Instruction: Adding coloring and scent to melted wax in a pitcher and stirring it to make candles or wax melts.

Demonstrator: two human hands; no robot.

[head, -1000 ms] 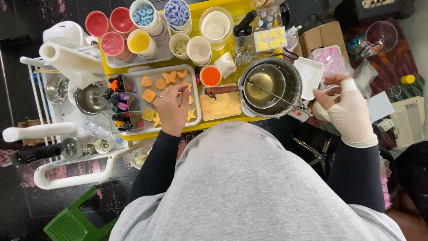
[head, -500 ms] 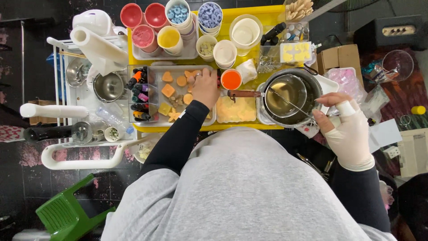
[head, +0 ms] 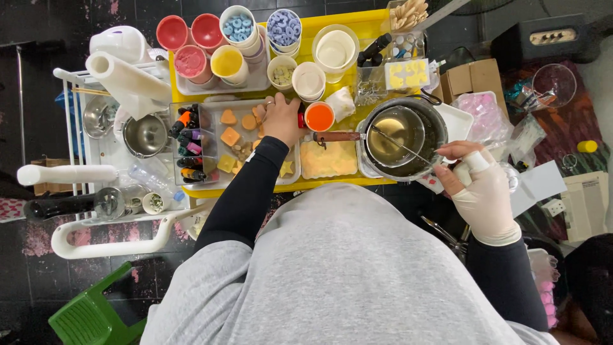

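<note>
My bare left hand (head: 281,119) reaches into a clear tray (head: 288,177) of orange and yellow moulded pieces (head: 230,136). Its fingers are bent down at the tray's far edge, touching an orange piece (head: 258,113); the grip itself is hidden. My gloved right hand (head: 480,186) pinches the end of a thin metal stirrer (head: 399,145). The stirrer slants into a small saucepan of yellowish liquid (head: 391,130), which has a wooden handle (head: 337,136) and sits inside a larger metal pot (head: 435,137).
A yellow table (head: 338,184) holds cups of coloured powder and beads (head: 228,62), an orange cup (head: 319,117), a tray with a pale yellow slab (head: 328,160) and small dye bottles (head: 188,144). A white cart (head: 89,246) with bowls stands left, a green stool (head: 89,316) below.
My left hand has moved from the middle of the tray up to its far edge. My right hand stays at the stirrer by the pot.
</note>
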